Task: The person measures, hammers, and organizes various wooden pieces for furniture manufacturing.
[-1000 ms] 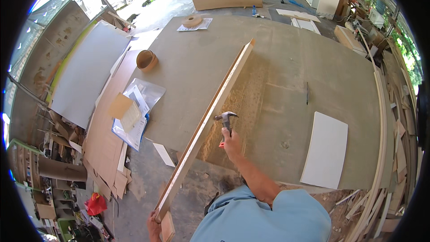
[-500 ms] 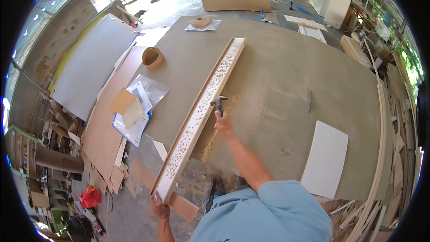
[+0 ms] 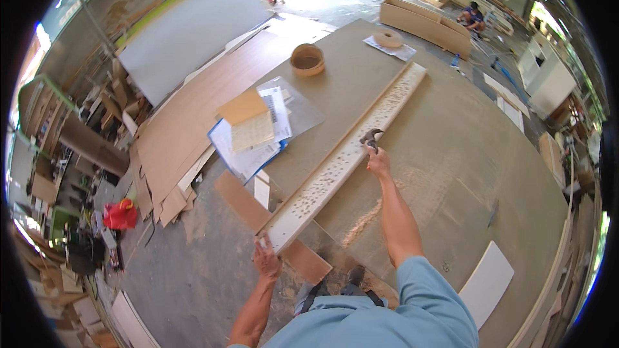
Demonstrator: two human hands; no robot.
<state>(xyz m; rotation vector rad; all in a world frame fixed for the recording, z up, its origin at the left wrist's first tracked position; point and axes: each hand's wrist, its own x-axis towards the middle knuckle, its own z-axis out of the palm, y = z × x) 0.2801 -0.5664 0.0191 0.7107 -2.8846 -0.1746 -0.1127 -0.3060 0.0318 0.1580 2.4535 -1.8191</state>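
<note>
While the left hand (image 3: 266, 259) grips the near end of a long board (image 3: 342, 162), the right hand (image 3: 379, 161) holds a claw hammer (image 3: 371, 136) over the right side of the board. The left grip is closed about the end piece, thumb and fingers bent against its edge; the right grip is wrapped fully round the hammer handle, close below the head. From where I stand, I cannot tell whether the hammer head touches the board. The board lies aslant on the worktop (image 3: 451, 148), with a pale, speckled upper face and a tan lip along its left side. Its far end points toward the far corner of the worktop; its near end projects past the near edge, above a brown plank (image 3: 306, 261) that crosses beneath. Wood shavings (image 3: 361, 222) are scattered between the board and the right forearm (image 3: 398, 222), close to the near edge. Farther right at that edge lies a white panel (image 3: 487, 283), with a thin dark tool (image 3: 493, 212) beyond it. At the left edge are papers (image 3: 235, 158) topped by a tan envelope (image 3: 238, 106) and, farther along, a round tan ring (image 3: 311, 71). A flat coil (image 3: 389, 38) rests on a printed sheet (image 3: 405, 53) near the far corner.
</note>
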